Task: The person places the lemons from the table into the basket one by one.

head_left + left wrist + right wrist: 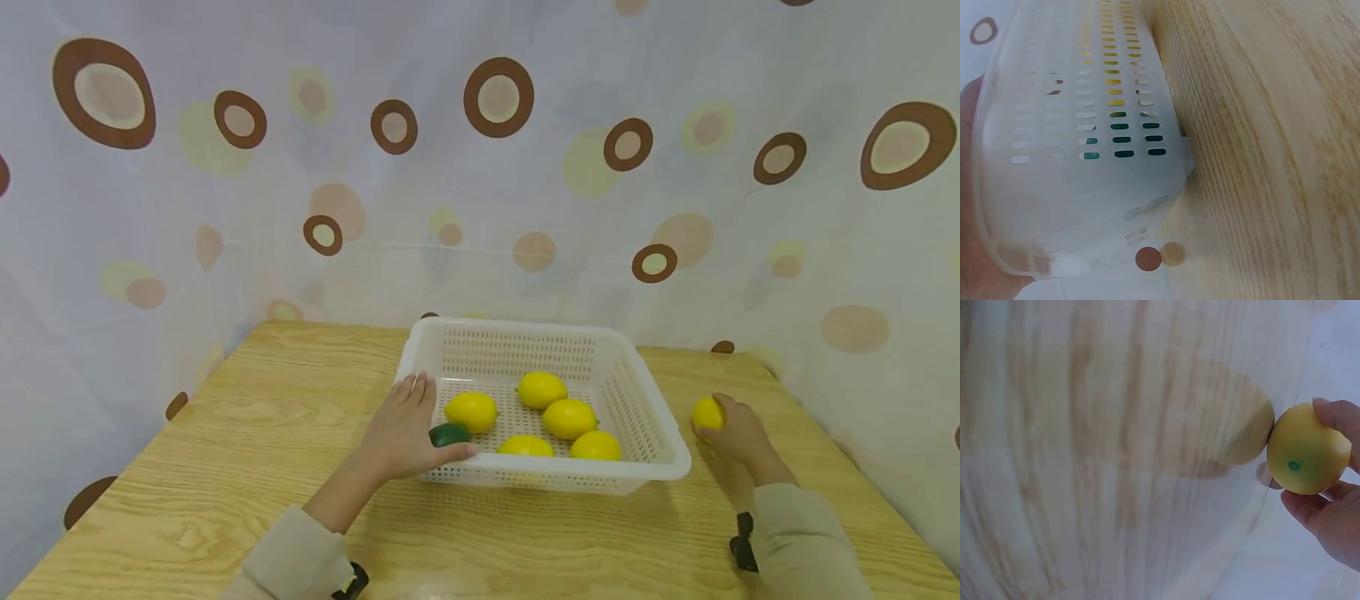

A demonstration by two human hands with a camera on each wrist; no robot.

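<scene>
A white plastic basket with slotted walls stands on the wooden table. My left hand rests over its front left corner, fingers straight across the side rim and thumb along the front rim. Just beneath that hand, inside the basket, lies a smooth dark green item, partly hidden by the hand. Several yellow lemons, one of them a lemon toward the back, lie on the basket floor. To the right of the basket, my right hand holds another lemon between thumb and fingers, right at the tabletop.
The wooden table extends on both sides of the basket and in front of it. A pale curtain with brown ring patterns hangs behind the table and along its sides. Dark bands show at both wrists.
</scene>
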